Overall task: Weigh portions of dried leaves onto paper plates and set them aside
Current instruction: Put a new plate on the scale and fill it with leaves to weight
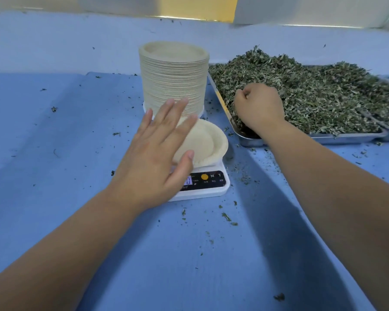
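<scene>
Left hand: the left hand (pixel 157 144), centre of the frame, is flat with fingers straight and spread. It lies over the left part of the plate and grips nothing, judged to be steadying the plate. Actual contact cannot be confirmed.
Right hand: the right hand (pixel 258 106), right of centre, is curled into a fist, knuckles up, fingertips sunk in the leaves. It is judged to be closing round a portion; the amount held is hidden.
Plate in use: the round, shallow, cream paper plate (pixel 207 142) sits on the scale with no leaves on it, ready for loading.
Scale: the white rectangular digital kitchen scale (pixel 209 185) has a black control panel with an orange button. The left hand partly covers the display; the reading is illegible.
Plate supply: the tall stack of ribbed beige paper plates (pixel 173 79) stands just behind the scale, within easy reach.
Leaf supply: the dried green leaves (pixel 312 90), crumbly and coarse, are heaped in a rectangular steel tray (pixel 346 136) at the upper right, just beside the scale.
Surface: the smooth blue surface (pixel 54 131) carries scattered leaf fragments.
Progress: no filled plate is in view.
</scene>
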Demonstrator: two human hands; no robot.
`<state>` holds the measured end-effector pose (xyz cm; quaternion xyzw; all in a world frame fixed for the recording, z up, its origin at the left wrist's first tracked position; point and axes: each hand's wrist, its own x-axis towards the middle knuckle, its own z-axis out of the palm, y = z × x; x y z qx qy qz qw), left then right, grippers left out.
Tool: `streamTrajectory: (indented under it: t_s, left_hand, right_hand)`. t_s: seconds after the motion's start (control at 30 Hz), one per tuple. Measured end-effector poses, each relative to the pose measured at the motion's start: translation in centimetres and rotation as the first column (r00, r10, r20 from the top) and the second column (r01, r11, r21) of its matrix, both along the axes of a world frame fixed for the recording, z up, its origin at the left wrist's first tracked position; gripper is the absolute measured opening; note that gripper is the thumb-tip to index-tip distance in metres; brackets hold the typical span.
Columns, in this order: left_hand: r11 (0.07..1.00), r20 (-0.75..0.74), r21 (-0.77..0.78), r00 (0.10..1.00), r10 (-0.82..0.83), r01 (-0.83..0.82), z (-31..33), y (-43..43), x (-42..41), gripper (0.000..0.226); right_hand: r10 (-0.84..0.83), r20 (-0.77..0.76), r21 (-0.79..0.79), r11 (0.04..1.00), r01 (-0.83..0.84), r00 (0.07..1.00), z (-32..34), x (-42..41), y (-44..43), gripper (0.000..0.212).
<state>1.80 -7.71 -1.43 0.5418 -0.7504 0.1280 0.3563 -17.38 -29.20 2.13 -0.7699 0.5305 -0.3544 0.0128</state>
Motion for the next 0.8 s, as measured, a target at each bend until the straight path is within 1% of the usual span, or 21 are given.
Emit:
streamTrajectory:
  t_s: [0.07,0.1,0.13,0.2,0.27,0.37,0.47,0.57,0.6,0.63,0.7,0.8]
  left_hand:
    - [1.0,-0.173,0.002,0.985,0.022,-0.022,-0.4,-0.2,1.2,0.056]
    - [0.998,-0.29,0.018,0.955,0.055,-0.052,-0.7,-0.4,1.8,0.056]
    - [0.995,-0.414,0.049,0.905,0.097,-0.084,-0.9,-0.5,2.4,0.057]
    - [0.982,-0.617,0.149,0.766,0.183,-0.115,-1.3,-0.9,3.3,0.059]
    - [0.969,-0.713,0.222,0.659,0.238,-0.109,-1.8,-1.4,4.1,0.059]
    - [0.962,-0.764,0.267,0.595,0.25,-0.062,-2.2,-2.2,4.8,0.059]
    - [0.947,-0.767,0.321,0.581,0.273,-0.021,-2.4,-2.4,4.8,0.066]
    - [0.947,-0.788,0.322,0.56,0.256,0.02,-2.6,-2.4,4.8,0.071]
    - [0.947,-0.795,0.321,0.551,0.255,0.025,-2.6,-2.3,4.8,0.071]
    - [0.946,-0.799,0.323,0.544,0.257,0.028,-2.6,-2.3,4.8,0.071]
    - [0.945,-0.801,0.326,0.539,0.26,0.03,-2.6,-2.3,4.9,0.068]
    - [0.944,-0.797,0.329,0.547,0.257,0.036,-2.7,-2.3,4.9,0.06]
  right_hand:
    - [0.011,0.019,0.021,1.0,-0.011,1.0,0.0,0.3,0.1,0.044]
    - [0.014,0.015,0.033,0.999,-0.014,1.0,0.0,0.4,0.1,0.044]
    - [0.01,0.014,0.036,0.999,-0.011,1.0,0.2,0.4,0.2,0.043]
    - [-0.002,0.028,0.017,1.0,0.002,1.0,0.8,0.5,0.3,0.041]
    - [0.002,0.049,-0.016,1.0,-0.001,0.999,1.8,0.7,0.6,0.039]
    - [0.035,0.087,-0.06,0.998,-0.03,0.996,3.4,1.8,1.4,0.039]
    - [0.105,0.11,-0.102,0.99,-0.094,0.988,4.5,4.0,2.9,0.042]
    - [0.218,0.155,-0.099,0.974,-0.204,0.964,4.7,6.4,5.0,0.044]
    - [0.248,0.149,-0.091,0.967,-0.237,0.957,4.5,7.2,5.8,0.044]
    - [0.271,0.116,-0.08,0.962,-0.262,0.956,4.2,8.0,6.6,0.043]
    - [0.319,-0.003,-0.036,0.947,-0.319,0.948,2.9,9.2,8.0,0.039]
    - [0.42,-0.222,0.098,0.908,-0.408,0.88,0.9,9.7,9.4,0.03]
